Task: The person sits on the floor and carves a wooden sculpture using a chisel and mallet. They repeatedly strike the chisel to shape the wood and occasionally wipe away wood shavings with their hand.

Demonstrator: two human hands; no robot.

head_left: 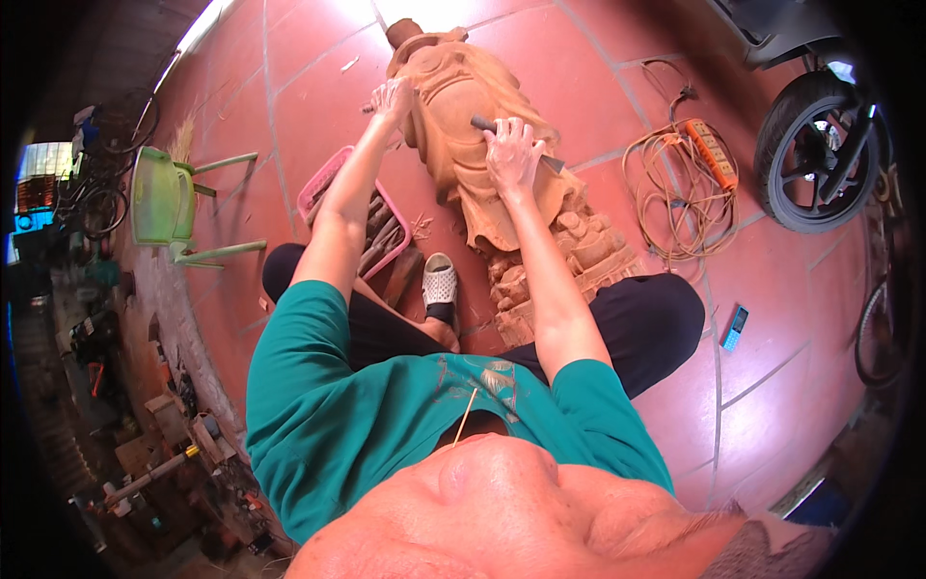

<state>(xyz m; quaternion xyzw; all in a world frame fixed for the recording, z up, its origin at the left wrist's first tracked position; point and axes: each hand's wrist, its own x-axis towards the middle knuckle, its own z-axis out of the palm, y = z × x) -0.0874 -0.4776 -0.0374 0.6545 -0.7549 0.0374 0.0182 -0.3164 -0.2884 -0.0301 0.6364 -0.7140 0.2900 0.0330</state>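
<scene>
A brown carved wooden statue [453,159] lies lengthwise on the floor in front of me, with draped folds along its body and a rougher carved base near my right knee. My right hand [513,159] is closed round a dark hand tool [553,164] over the statue's middle; its rounded end sticks out left of the fist and a flat part shows on the right. Higher up, at the statue's left edge, my left hand [392,100] is closed. A small brownish end shows beside its fingers, too little to name.
Left of the statue stands a pink basket [406,232] of wooden-handled tools. A green chair [164,198] lies further left. To the right are an orange power strip [712,154] with a coiled cord [666,227], a motorbike wheel [815,154] and a blue phone [735,328].
</scene>
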